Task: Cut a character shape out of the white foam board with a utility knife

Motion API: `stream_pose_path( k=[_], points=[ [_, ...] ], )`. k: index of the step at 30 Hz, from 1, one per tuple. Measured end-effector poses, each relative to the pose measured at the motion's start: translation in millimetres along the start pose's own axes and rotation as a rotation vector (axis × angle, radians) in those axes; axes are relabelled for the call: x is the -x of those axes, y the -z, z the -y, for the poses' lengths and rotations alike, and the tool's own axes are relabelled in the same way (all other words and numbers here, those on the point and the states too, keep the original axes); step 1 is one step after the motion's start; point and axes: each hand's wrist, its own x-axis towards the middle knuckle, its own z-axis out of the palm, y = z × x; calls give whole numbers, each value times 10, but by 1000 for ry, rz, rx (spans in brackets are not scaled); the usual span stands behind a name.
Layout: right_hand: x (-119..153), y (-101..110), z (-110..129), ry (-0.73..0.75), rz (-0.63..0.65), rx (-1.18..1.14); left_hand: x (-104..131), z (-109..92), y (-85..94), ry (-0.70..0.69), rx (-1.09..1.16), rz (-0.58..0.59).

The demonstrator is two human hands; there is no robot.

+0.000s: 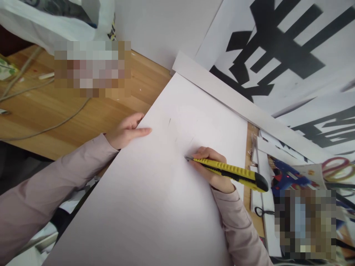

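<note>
A large white board [155,184] lies slanted across the wooden table, with a few short dark marks on its upper part. My left hand [129,129] grips its left edge, the thumb on top and the other fingers reaching to the edge and partly hidden. In my right hand [210,166] is a yellow and black utility knife [233,171]. Its tip points left, at or just above the board's surface near the middle; whether it touches I cannot tell. The right fingers are wrapped round the knife's front part.
Beyond the board a long white strip [216,92] runs along its far edge. Sheets with large black characters [277,40] stand behind. At right are a blue glue gun [291,177] and scissors handles [335,168]. A cable [55,127] crosses the wooden table [111,107], below a white bag [41,27].
</note>
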Motion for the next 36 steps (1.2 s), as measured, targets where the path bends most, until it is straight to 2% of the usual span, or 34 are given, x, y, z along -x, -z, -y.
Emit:
stream_pose_path(
  k=[6, 14, 16, 21, 26, 36],
  points=[
    [-17, 39, -5, -55, 19, -13, 21, -11, 0, -1, 28, 9],
    [-21, 42, -35, -54, 38, -70, 22, 1, 8, -13, 32, 33],
    [-18, 42, -59, -38, -10, -143, 32, -10, 2, -3, 35, 29],
    [-6, 64, -121, -56, -248, -476, 39, -6, 10, 16, -8, 17],
    [-9, 50, -98, -167, -330, -436, 23, 52, 49, 9, -52, -13],
    [-70, 23, -154, -249, -426, -540, -11, 84, 34, -21, -301, -68]
  ],
)
